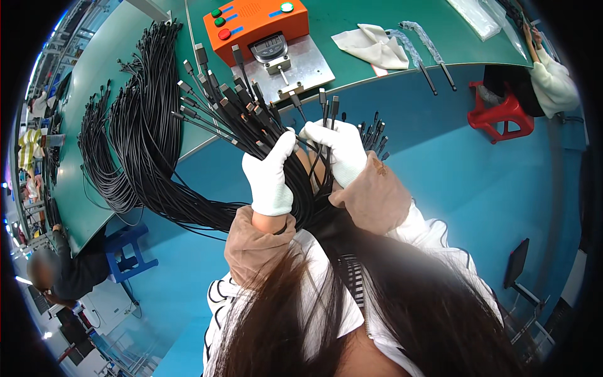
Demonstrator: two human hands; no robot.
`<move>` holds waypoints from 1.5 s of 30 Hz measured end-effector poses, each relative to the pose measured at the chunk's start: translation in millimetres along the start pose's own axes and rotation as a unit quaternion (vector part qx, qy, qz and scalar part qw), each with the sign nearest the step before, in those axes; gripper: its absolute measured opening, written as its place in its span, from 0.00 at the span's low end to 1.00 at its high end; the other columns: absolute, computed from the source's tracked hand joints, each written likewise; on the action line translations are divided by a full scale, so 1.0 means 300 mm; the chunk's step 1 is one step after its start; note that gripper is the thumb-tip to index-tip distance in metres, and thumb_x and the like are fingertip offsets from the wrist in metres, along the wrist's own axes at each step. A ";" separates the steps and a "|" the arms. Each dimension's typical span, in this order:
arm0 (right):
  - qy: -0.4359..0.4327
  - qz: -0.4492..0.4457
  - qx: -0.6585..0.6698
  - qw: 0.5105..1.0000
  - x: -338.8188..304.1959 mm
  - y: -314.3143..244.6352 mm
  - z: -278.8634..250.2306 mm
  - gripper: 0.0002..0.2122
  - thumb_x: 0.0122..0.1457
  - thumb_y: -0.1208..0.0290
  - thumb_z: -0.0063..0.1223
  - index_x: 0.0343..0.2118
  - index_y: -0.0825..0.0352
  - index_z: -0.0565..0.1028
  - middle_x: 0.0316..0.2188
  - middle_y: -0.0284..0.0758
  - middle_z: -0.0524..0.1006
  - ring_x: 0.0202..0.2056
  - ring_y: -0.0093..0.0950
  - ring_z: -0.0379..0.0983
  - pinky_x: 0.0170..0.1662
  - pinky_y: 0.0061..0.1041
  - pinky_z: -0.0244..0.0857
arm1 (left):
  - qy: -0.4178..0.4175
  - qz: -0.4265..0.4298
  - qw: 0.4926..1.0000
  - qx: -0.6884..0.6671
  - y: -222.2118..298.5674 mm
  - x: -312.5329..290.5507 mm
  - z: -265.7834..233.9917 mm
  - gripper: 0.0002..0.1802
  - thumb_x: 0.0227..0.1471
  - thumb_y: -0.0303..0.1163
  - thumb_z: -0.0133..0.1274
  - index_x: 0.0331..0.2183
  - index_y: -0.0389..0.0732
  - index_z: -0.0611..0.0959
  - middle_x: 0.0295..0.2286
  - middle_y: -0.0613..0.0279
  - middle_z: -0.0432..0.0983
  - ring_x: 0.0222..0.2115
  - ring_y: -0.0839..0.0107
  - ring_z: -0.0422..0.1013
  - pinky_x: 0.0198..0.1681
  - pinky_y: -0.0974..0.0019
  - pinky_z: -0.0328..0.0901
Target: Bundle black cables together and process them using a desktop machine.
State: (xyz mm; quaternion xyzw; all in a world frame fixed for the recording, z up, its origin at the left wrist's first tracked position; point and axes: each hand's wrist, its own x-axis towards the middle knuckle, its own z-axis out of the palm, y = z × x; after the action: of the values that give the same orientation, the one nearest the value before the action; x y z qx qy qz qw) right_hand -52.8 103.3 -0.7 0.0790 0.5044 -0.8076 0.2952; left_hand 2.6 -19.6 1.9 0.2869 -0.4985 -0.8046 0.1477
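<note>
- Left hand (270,176): closed round a thick bunch of black cables (299,188), plugs (231,108) fanning out above the grip.
- Right hand (340,151): pinching a few separate cables (327,158), their ends just above.

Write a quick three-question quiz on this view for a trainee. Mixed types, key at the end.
1. Multiple choice: What do the left hand and the right hand wear?
A) Blue gloves
B) White gloves
C) Nothing

2. True or false: On the table, the white cloth lies to the right of the orange box.

3. Fill in the colour: The cables held in both hands are ____.

Key: 1. B; 2. True; 3. black.
</note>
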 end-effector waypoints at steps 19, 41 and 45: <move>0.003 -0.018 -0.018 1.000 0.021 -0.004 0.014 0.07 0.55 0.71 0.58 0.30 0.70 0.79 0.24 0.29 0.77 0.27 0.16 0.70 0.31 0.17 0.63 | -0.018 0.020 0.999 -0.037 0.015 0.012 0.008 0.09 0.45 0.21 0.60 0.33 0.35 0.80 0.25 0.66 0.75 0.24 0.77 0.69 0.30 0.74 0.62; 0.119 -0.076 -0.125 0.982 0.004 -0.027 0.023 0.12 0.59 0.63 0.53 0.34 0.69 0.79 0.22 0.28 0.75 0.21 0.15 0.64 0.25 0.17 0.57 | -0.011 0.009 1.000 0.017 0.024 -0.022 -0.006 0.09 0.46 0.27 0.59 0.32 0.34 0.80 0.25 0.64 0.75 0.26 0.75 0.70 0.33 0.72 0.64; 0.077 -0.050 -0.199 0.976 0.004 -0.033 0.036 0.13 0.58 0.63 0.50 0.30 0.69 0.79 0.18 0.26 0.71 0.19 0.14 0.62 0.23 0.17 0.54 | -0.018 0.022 0.999 0.026 0.032 -0.053 -0.010 0.09 0.46 0.26 0.59 0.32 0.34 0.79 0.24 0.64 0.75 0.26 0.75 0.70 0.34 0.72 0.63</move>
State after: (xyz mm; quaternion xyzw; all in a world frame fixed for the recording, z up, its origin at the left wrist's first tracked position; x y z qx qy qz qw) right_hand -57.6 96.7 11.6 0.0550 0.6792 -0.6966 0.2247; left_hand 16.6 -17.7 14.4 0.2649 -0.5277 -0.7933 0.1487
